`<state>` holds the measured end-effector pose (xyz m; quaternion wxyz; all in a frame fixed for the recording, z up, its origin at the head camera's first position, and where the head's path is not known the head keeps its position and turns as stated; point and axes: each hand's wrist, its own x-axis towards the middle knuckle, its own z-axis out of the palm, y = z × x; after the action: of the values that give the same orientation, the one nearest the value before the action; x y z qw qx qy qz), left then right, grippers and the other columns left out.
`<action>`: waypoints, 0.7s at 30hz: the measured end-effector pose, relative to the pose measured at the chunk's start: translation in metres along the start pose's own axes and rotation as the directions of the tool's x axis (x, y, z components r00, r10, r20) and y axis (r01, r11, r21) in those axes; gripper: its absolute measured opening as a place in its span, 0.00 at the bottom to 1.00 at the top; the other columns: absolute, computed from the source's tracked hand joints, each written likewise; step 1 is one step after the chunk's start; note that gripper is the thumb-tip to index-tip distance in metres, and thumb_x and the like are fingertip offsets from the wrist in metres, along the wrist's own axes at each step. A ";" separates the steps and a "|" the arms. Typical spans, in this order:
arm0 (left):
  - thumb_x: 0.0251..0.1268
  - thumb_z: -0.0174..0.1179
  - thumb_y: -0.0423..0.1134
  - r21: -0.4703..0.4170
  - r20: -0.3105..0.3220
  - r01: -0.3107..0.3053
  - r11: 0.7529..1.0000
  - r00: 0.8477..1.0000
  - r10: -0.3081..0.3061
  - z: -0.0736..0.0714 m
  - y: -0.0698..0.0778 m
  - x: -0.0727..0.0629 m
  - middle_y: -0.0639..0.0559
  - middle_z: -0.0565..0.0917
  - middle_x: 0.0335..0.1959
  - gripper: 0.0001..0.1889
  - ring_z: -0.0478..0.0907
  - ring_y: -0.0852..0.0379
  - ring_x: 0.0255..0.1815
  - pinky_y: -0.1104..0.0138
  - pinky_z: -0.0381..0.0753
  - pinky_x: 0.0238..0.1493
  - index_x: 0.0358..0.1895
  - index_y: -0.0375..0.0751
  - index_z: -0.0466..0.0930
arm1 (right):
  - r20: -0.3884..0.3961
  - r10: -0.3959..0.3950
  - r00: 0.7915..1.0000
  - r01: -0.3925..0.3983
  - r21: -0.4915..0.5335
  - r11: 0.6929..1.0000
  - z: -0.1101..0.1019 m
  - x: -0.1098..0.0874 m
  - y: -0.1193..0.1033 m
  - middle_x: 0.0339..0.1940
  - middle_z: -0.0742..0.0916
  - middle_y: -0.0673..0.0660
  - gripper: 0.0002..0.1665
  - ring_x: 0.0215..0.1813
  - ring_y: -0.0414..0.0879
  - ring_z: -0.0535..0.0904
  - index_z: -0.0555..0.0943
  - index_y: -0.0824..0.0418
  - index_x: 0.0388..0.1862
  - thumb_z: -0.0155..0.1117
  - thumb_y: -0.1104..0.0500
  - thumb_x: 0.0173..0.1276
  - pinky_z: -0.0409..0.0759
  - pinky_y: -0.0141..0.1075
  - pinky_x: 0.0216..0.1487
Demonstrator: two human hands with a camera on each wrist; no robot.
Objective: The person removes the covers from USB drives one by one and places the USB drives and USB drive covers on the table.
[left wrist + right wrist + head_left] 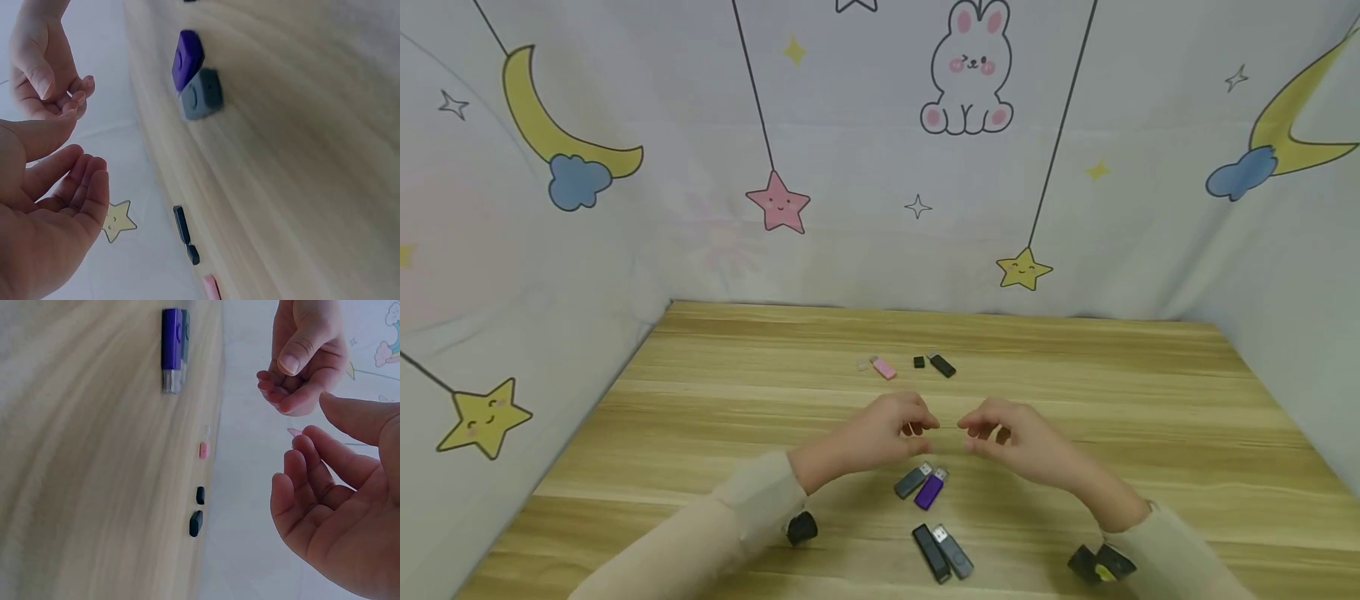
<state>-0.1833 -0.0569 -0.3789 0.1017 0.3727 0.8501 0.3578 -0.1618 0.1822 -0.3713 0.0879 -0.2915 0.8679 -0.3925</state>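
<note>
Over the middle of the table, my left hand (891, 429) and right hand (1018, 437) face each other with a gap between the fingertips. Both have loosely bent fingers and hold nothing. Just below them in the head view lie a grey USB stick (913, 481) and a purple USB stick (931, 489), side by side with metal plugs bare. Nearer the front edge, a black USB stick (931, 553) rests against another grey USB stick (953, 552). Beyond the hands are a pink USB stick (883, 367) and a small black USB stick (942, 365), each uncapped.
A small black cap (919, 362) and a clear cap (862, 365) lie beside the far sticks. The wooden table (737, 350) ends at a white patterned cloth (865, 267) at the back and sides. Dark wrist devices (1101, 565) sit under the sleeves.
</note>
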 end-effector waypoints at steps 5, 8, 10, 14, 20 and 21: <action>0.61 0.65 0.34 0.029 0.039 -0.014 0.999 0.999 0.013 0.009 0.008 -0.007 0.45 0.82 0.41 0.12 0.77 0.56 0.41 0.72 0.77 0.42 0.47 0.33 0.83 | 0.025 0.002 1.000 -0.003 0.031 1.000 0.008 -0.010 -0.003 0.38 0.83 0.49 0.16 0.41 0.38 0.77 0.82 0.65 0.49 0.64 0.56 0.68 0.78 0.33 0.41; 0.60 0.66 0.33 0.032 0.056 -0.034 0.999 0.998 0.032 0.013 0.011 -0.010 0.46 0.81 0.41 0.12 0.78 0.57 0.41 0.74 0.77 0.41 0.46 0.34 0.84 | 0.027 -0.017 0.999 0.017 0.025 1.000 0.012 -0.014 -0.004 0.38 0.84 0.50 0.16 0.40 0.37 0.77 0.82 0.65 0.48 0.64 0.56 0.67 0.78 0.33 0.40; 0.60 0.66 0.32 0.036 0.063 -0.051 0.998 0.997 0.048 0.016 0.013 -0.011 0.46 0.81 0.40 0.11 0.78 0.58 0.40 0.74 0.77 0.41 0.45 0.33 0.84 | 0.027 -0.035 0.999 0.035 0.025 0.999 0.015 -0.017 -0.003 0.37 0.84 0.51 0.15 0.40 0.36 0.76 0.83 0.65 0.48 0.65 0.56 0.67 0.78 0.33 0.39; 0.58 0.67 0.31 0.050 0.068 -0.109 0.993 0.992 0.106 0.022 0.014 -0.013 0.46 0.81 0.39 0.10 0.78 0.60 0.38 0.76 0.76 0.41 0.44 0.33 0.84 | 0.023 -0.073 0.997 0.072 0.038 0.997 0.022 -0.022 -0.001 0.36 0.84 0.52 0.15 0.39 0.35 0.76 0.83 0.65 0.46 0.66 0.57 0.65 0.79 0.32 0.37; 0.58 0.67 0.30 0.038 0.083 -0.159 0.987 0.984 0.156 0.028 0.015 -0.015 0.45 0.81 0.36 0.10 0.76 0.59 0.34 0.77 0.76 0.36 0.43 0.31 0.85 | 0.030 -0.095 0.995 0.093 0.053 0.994 0.029 -0.029 0.001 0.35 0.84 0.50 0.14 0.38 0.34 0.76 0.83 0.63 0.46 0.66 0.56 0.66 0.78 0.32 0.36; 0.58 0.67 0.30 0.038 0.091 -0.154 0.987 0.984 0.150 0.029 0.015 -0.016 0.45 0.80 0.36 0.10 0.76 0.60 0.33 0.78 0.75 0.35 0.43 0.31 0.84 | 0.032 -0.093 0.995 0.091 0.052 0.994 0.030 -0.030 0.001 0.35 0.84 0.50 0.14 0.38 0.34 0.76 0.83 0.63 0.46 0.66 0.55 0.66 0.78 0.31 0.36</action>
<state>-0.1507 -0.0454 -0.3909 0.1029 0.4540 0.8218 0.3286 -0.1259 0.1808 -0.3945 0.0920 -0.3358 0.8417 -0.4126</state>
